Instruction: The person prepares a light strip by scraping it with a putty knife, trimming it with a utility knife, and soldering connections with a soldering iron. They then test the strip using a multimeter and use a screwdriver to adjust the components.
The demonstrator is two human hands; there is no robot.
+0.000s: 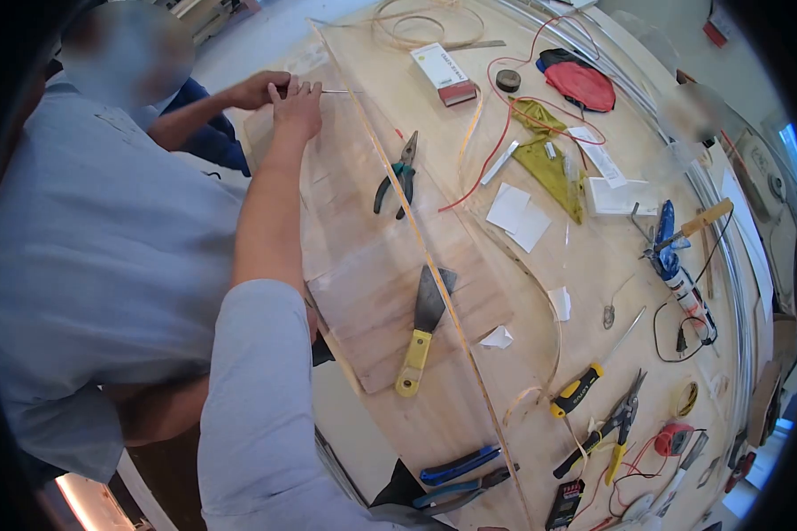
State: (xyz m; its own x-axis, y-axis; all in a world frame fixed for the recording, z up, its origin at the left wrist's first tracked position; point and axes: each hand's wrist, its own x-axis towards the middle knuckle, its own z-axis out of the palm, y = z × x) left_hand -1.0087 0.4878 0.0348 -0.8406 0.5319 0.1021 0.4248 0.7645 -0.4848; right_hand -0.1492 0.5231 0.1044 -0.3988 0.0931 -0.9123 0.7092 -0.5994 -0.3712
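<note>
My left hand [297,110] reaches to the far left edge of the wooden board, back of the hand toward me and fingers bent together. From its fingers a thin metal rod [338,91] juts out across a narrow orange-and-white strip [384,159]; its other end is hidden. A co-worker's hand [264,90] is closed right beside mine, and what it holds is not visible. The strip runs the length of the board, over a yellow-handled putty knife [413,363] and close to green-handled pliers [405,181]. My right hand is out of sight.
Spread over the table [469,283] are a white-and-red box [443,73], red wire [507,115], a yellow cloth [549,164], a caulking gun [682,283], a screwdriver [578,391], snips [618,416] and a blue utility knife [460,465]. A person in a grey shirt [106,265] stands at left.
</note>
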